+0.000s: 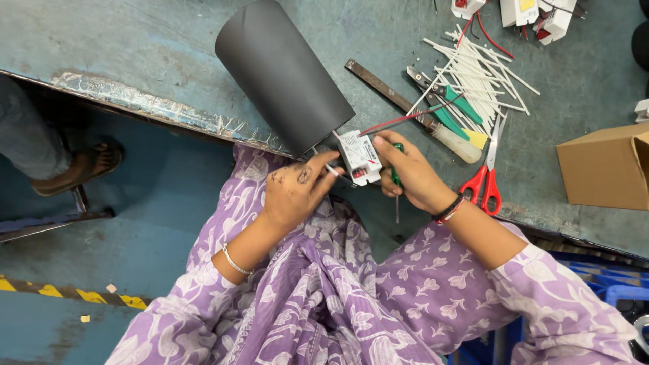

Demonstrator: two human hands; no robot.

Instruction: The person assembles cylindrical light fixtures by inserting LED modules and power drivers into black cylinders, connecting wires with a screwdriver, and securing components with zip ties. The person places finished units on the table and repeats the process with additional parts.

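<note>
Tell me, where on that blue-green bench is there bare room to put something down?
The widest bare stretch of bench lies left of the black cylinder. A smaller patch sits between the scissors and the cardboard box. Around the white sticks and pliers it is crowded.

A worn blue-green workbench (169, 47) carries the things; silver tape (155, 108) runs along its near edge. On it lie a dark grey cylinder (280, 71) tipped over the edge, a flat metal strip (378, 84), green-handled pliers (449, 108), a heap of white sticks (480, 74), red-handled scissors (485, 179), a cardboard box (605, 169) and small white boxes (534, 12) at the far edge.
</note>
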